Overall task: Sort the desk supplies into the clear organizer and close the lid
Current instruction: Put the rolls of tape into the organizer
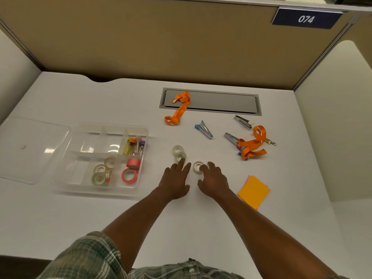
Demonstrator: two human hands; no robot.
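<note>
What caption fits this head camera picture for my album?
Left hand and right hand reach for tape rolls near the clear organizer.

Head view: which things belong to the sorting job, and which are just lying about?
Job: clear organizer, lid, clear tape rolls, white tape roll, three stapler-like tools, two orange lanyards, orange sticky notes.
Lying about: grey desk hatch, 074 plate, partition.

The clear organizer (112,126) sits open at the left of the table (96,218), with its lid (30,150) lying flat just beside it. Its compartments hold clear tape rolls (101,172), two red tape rolls (130,170) and small coloured items (133,147). Loose on the right lie two stacked clear rolls (178,152), a white roll (197,167), two orange lanyards (179,108), three metal staple removers (204,129) and orange sticky notes (254,191).
</note>
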